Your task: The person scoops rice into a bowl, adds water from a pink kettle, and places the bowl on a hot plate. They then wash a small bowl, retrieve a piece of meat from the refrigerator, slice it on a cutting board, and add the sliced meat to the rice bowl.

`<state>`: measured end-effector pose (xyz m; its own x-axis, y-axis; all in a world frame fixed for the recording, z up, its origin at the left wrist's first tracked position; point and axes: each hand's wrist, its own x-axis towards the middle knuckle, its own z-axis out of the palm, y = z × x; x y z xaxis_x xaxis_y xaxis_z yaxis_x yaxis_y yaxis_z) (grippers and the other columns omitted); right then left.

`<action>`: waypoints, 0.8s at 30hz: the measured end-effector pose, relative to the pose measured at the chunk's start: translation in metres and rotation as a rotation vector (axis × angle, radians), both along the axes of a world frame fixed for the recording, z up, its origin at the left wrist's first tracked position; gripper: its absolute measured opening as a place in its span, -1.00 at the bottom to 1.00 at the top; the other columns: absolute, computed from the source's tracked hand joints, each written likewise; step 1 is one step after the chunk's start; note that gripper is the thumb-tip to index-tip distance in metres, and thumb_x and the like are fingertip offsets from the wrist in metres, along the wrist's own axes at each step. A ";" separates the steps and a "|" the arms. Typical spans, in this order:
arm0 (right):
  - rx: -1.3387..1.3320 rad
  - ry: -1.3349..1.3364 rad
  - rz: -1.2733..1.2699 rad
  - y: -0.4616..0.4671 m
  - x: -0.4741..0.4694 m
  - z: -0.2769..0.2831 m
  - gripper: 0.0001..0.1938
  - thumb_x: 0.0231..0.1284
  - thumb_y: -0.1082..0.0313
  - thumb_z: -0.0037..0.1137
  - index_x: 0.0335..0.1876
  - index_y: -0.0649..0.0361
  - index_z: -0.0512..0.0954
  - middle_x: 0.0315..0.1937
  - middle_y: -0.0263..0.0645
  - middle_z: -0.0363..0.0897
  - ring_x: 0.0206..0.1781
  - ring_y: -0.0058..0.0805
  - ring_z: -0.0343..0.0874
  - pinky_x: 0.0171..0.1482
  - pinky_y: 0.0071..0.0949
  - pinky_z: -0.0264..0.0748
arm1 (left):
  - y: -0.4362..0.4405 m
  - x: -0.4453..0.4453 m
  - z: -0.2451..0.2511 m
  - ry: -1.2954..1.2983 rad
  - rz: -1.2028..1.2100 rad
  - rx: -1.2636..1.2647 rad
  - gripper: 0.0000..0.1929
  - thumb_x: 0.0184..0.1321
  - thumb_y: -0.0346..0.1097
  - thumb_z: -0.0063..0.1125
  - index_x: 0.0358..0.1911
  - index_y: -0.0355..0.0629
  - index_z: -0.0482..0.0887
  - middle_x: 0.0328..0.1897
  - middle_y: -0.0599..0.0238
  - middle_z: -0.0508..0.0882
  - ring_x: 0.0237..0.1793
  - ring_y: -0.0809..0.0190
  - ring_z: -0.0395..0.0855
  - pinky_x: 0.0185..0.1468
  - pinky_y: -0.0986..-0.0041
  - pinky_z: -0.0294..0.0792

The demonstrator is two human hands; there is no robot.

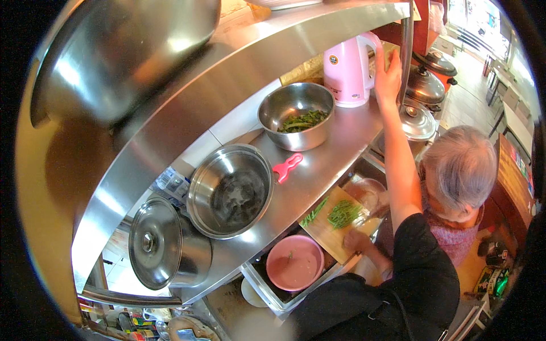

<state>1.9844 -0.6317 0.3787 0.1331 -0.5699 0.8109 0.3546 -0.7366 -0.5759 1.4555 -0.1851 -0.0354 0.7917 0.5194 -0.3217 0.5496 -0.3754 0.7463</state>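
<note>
My right hand reaches up beside the handle of a pink electric kettle; its fingers are spread, not wrapped round the handle, and whether it touches is unclear. My left hand is out of view. The kettle stands upright on a steel shelf. Next to it a steel bowl holds cooked-looking greens. A pink peeler-like tool lies between that bowl and a larger steel basin, which seems to hold liquid. At the left stands a lidded steel pot.
A grey-haired co-worker leans close beside my arm. A hand, apparently theirs, rests at a wooden cutting board with cut green beans. A pink basin sits below the shelf. Lidded pots stand right; a large steel vessel sits overhead.
</note>
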 end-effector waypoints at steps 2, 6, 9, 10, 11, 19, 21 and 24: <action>0.099 0.208 0.185 -0.004 0.011 0.011 -0.39 0.41 -0.09 0.15 0.34 0.27 0.51 0.16 0.13 0.61 0.25 0.09 0.54 0.33 -0.10 0.40 | -0.002 0.001 0.003 0.005 0.013 0.021 -0.78 0.31 -0.33 0.21 -0.11 -0.32 0.77 -0.28 0.05 0.78 -0.27 0.14 0.76 -0.20 0.37 0.57; 0.256 0.197 0.437 0.003 0.020 0.028 -0.34 0.27 -0.19 0.27 0.25 0.27 0.61 -0.01 0.09 0.74 0.07 -0.03 0.73 0.12 -0.24 0.56 | -0.003 0.002 0.007 0.011 0.038 0.049 -0.79 0.31 -0.34 0.21 -0.11 -0.31 0.77 -0.27 0.04 0.78 -0.27 0.13 0.77 -0.19 0.37 0.57; 0.240 0.234 0.435 0.010 0.023 0.042 -0.41 0.24 -0.14 0.32 0.15 0.24 0.68 -0.05 0.06 0.77 0.03 -0.11 0.75 0.11 -0.25 0.56 | -0.004 0.005 0.010 0.008 0.038 0.072 -0.79 0.31 -0.34 0.21 -0.11 -0.31 0.77 -0.26 0.04 0.78 -0.27 0.12 0.77 -0.19 0.37 0.57; 0.253 0.180 0.425 0.014 0.021 0.042 -0.43 0.22 -0.11 0.35 0.13 0.24 0.69 -0.07 0.05 0.77 0.00 -0.14 0.75 0.10 -0.27 0.56 | -0.004 0.006 0.012 0.006 0.041 0.080 -0.79 0.31 -0.34 0.22 -0.11 -0.31 0.77 -0.26 0.04 0.78 -0.27 0.12 0.77 -0.19 0.37 0.57; 0.265 0.119 0.414 0.018 0.018 0.041 -0.45 0.20 -0.08 0.39 0.11 0.24 0.70 -0.08 0.03 0.78 -0.02 -0.16 0.76 0.10 -0.29 0.57 | -0.004 0.006 0.014 -0.001 0.039 0.090 -0.80 0.31 -0.34 0.22 -0.11 -0.31 0.77 -0.25 0.04 0.78 -0.26 0.11 0.77 -0.18 0.37 0.57; 0.304 -0.118 0.364 0.032 -0.033 0.052 -0.50 0.14 0.14 0.52 0.13 0.29 0.70 -0.09 -0.11 0.81 -0.06 -0.46 0.74 0.07 -0.42 0.60 | -0.005 0.002 0.021 -0.066 0.038 0.132 -0.81 0.32 -0.35 0.23 -0.11 -0.30 0.77 -0.23 0.03 0.78 -0.26 0.10 0.77 -0.17 0.37 0.58; 0.315 -0.176 0.391 0.032 -0.063 0.062 -0.52 0.14 0.20 0.53 0.12 0.32 0.70 -0.10 -0.15 0.81 -0.05 -0.50 0.73 0.09 -0.45 0.61 | -0.009 -0.005 0.031 -0.119 0.014 0.153 -0.81 0.32 -0.36 0.23 -0.11 -0.30 0.77 -0.23 0.03 0.78 -0.25 0.09 0.77 -0.16 0.36 0.58; 0.306 -0.154 0.375 0.039 -0.124 0.063 -0.52 0.11 0.29 0.56 0.12 0.36 0.69 -0.09 -0.18 0.79 -0.06 -0.55 0.70 0.09 -0.49 0.61 | -0.022 -0.014 0.078 -0.335 -0.118 0.262 -0.82 0.32 -0.36 0.23 -0.11 -0.30 0.77 -0.22 0.02 0.78 -0.25 0.08 0.77 -0.16 0.36 0.58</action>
<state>1.8604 -0.5922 0.4417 0.2659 -0.7201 0.6409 0.6602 -0.3483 -0.6654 1.4418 -0.2069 0.0429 0.8888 0.4487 0.0935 0.2353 -0.6217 0.7470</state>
